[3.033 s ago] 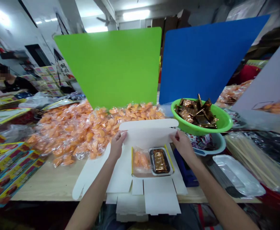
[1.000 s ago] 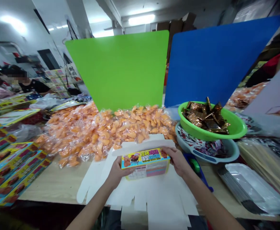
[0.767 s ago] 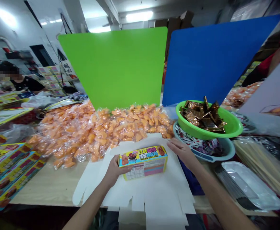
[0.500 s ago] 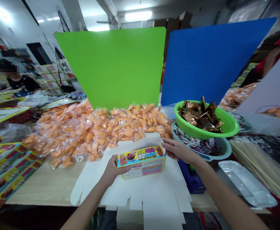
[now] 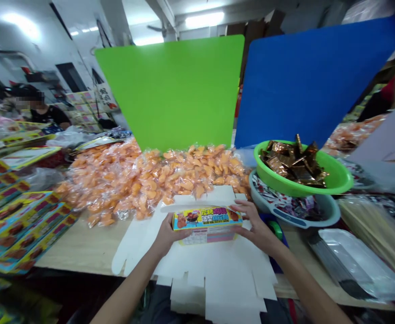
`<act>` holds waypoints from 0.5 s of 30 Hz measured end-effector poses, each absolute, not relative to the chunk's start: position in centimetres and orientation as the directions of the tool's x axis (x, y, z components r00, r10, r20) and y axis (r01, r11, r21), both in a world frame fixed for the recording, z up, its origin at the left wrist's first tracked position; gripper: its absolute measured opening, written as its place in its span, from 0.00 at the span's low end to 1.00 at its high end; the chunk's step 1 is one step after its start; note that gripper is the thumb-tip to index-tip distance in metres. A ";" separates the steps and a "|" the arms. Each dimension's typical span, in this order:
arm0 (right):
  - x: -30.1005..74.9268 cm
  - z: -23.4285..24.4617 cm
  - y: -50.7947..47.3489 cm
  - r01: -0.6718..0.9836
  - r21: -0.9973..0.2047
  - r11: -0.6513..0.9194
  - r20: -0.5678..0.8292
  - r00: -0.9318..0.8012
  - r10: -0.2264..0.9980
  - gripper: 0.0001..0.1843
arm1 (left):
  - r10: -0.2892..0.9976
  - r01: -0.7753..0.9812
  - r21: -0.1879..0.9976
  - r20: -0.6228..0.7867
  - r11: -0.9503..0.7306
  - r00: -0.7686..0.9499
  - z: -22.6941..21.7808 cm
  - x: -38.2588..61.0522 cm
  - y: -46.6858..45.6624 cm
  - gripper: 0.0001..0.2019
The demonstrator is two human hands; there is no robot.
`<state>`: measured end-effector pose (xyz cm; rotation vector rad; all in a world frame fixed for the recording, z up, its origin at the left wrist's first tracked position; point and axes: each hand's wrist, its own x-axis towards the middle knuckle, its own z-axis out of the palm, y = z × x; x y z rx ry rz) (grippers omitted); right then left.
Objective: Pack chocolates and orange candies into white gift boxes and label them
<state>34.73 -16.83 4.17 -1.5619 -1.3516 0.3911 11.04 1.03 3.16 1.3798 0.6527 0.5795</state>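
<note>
Two hands are bracketing the box (image 5: 207, 219): left hand (image 5: 166, 236) pinching one end, right hand (image 5: 255, 226) spreading fingers round the other, grip unclear. Lid, up three seconds ago, is now closing it; contents hidden. Sitting over white cardboard (image 5: 222, 270), title panel facing up, long axis running left-right.
</note>
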 end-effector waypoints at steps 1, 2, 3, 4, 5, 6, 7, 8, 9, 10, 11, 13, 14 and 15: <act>34.5 3.8 -16.7 0.550 -0.823 0.143 0.375 0.337 0.864 0.25 | 0.714 -0.034 0.993 -0.056 0.110 0.698 3.2 10.9 1.2 0.31; 34.4 3.5 -16.5 0.535 -0.829 0.163 0.388 0.340 0.857 0.23 | 0.715 -0.082 0.991 -0.022 0.110 0.699 3.4 10.7 1.4 0.31; 34.4 3.4 -16.4 0.521 -0.836 0.171 0.385 0.336 0.859 0.22 | 0.717 -0.125 0.987 0.013 0.103 0.697 3.9 10.4 1.8 0.29; 34.4 3.3 -16.3 0.512 -0.843 0.168 0.373 0.329 0.867 0.22 | 0.725 -0.139 0.987 0.041 0.077 0.688 4.7 10.1 2.2 0.26; 34.4 3.4 -16.2 0.509 -0.846 0.159 0.360 0.325 0.874 0.22 | 0.734 -0.106 0.994 0.059 0.017 0.677 5.7 9.8 2.7 0.22; 34.5 3.4 -16.1 0.511 -0.847 0.149 0.350 0.325 0.879 0.22 | 0.743 -0.022 0.996 0.076 -0.082 0.665 7.0 9.4 3.1 0.19; 34.6 3.5 -16.1 0.514 -0.846 0.142 0.347 0.328 0.879 0.21 | 0.744 0.096 0.974 0.093 -0.207 0.662 8.3 9.2 3.5 0.17; 34.8 3.6 -16.0 0.516 -0.845 0.140 0.347 0.331 0.877 0.21 | 0.731 0.214 0.915 0.117 -0.343 0.673 9.7 9.0 3.7 0.16; 34.9 3.6 -16.0 0.518 -0.844 0.138 0.348 0.334 0.876 0.21 | 0.705 0.299 0.834 0.142 -0.463 0.695 11.1 8.9 3.8 0.16; 34.9 3.5 -16.0 0.520 -0.843 0.135 0.348 0.337 0.875 0.21 | 0.669 0.351 0.754 0.155 -0.556 0.727 12.3 9.0 3.7 0.18; 35.0 3.5 -16.0 0.521 -0.843 0.132 0.347 0.341 0.874 0.21 | 0.636 0.377 0.692 0.155 -0.616 0.756 13.2 9.1 3.6 0.20; 35.0 3.2 -16.0 0.522 -0.843 0.130 0.346 0.341 0.874 0.21 | 0.608 0.408 0.633 0.126 -0.657 0.783 14.3 9.6 3.0 0.24; 35.0 3.1 -16.0 0.523 -0.841 0.135 0.350 0.338 0.874 0.21 | 0.615 0.429 0.620 0.111 -0.657 0.781 14.5 9.8 2.7 0.25; 35.0 3.0 -15.9 0.526 -0.839 0.143 0.358 0.335 0.872 0.21 | 0.631 0.450 0.614 0.103 -0.649 0.769 14.4 10.1 2.4 0.25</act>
